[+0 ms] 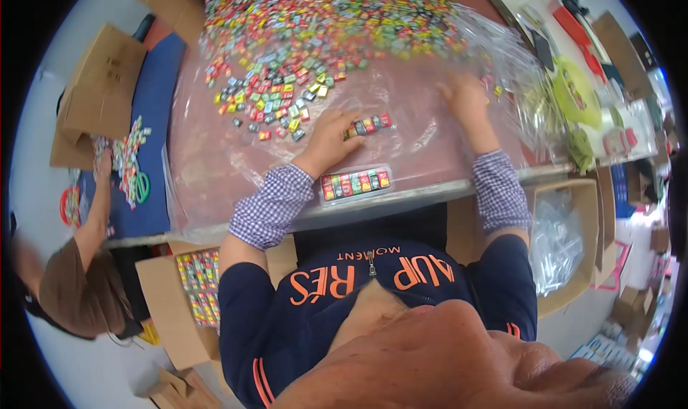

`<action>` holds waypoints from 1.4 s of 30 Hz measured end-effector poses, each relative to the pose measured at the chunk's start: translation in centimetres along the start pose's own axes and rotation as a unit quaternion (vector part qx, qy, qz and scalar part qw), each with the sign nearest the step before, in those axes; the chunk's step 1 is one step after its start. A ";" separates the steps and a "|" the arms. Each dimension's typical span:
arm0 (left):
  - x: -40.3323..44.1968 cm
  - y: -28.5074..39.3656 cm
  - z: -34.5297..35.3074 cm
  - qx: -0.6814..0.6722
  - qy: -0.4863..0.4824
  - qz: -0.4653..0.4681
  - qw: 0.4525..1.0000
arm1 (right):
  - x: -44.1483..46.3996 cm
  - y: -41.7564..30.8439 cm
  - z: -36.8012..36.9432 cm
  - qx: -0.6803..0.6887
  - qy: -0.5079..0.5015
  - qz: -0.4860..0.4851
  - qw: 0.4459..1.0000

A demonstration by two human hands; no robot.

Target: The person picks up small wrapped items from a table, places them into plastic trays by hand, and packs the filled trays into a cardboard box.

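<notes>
On the plastic-covered table, my left hand (pixel 333 140) has its thumb and fingers around the left end of a short row of small coloured blocks (pixel 373 124). Just below it, near the table edge, lies a clear tray (pixel 356 200) filled with similar blocks, printed in red, green, yellow and black. My right hand (pixel 467 99) hovers or rests to the right of the row, slightly smeared by motion. Its fingers look apart, and nothing shows in them. A big heap of loose small blocks (pixel 315 36) spreads across the far side of the table.
Clear plastic film (pixel 519 86) bunches at the right, beside a yellow-green basket (pixel 575 93). A cardboard box (pixel 591 251) with clear plastic pieces stands below right; another box (pixel 161 287) holds filled trays. At left, a co-worker's hand (pixel 104 164) reaches toward loose blocks near green-handled scissors (pixel 142 188).
</notes>
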State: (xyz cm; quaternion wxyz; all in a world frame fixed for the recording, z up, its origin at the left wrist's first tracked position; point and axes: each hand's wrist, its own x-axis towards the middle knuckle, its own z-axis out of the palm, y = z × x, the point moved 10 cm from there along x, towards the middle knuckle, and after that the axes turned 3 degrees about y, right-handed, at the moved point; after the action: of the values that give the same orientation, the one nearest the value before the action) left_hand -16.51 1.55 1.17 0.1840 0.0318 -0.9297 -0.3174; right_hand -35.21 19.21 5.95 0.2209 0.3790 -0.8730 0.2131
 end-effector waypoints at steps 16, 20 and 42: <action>-5.6 -4.9 -7.4 0.068 0.074 -0.043 0.994 | -1.4 -15.6 5.0 0.248 -0.190 -0.253 0.916; -0.9 -4.7 -7.7 0.185 0.148 0.002 0.972 | 3.9 -19.5 6.2 0.244 -0.021 -0.259 0.934; -1.4 1.7 -2.5 0.126 -0.161 0.199 0.958 | -4.6 -17.4 2.6 0.221 -0.101 -0.330 0.912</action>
State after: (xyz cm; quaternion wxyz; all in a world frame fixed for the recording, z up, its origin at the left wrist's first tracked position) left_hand -14.22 1.69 3.56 0.0858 -0.1829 -0.9670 -0.1555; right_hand -19.80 9.57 4.94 0.0996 0.7042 -0.6465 0.2762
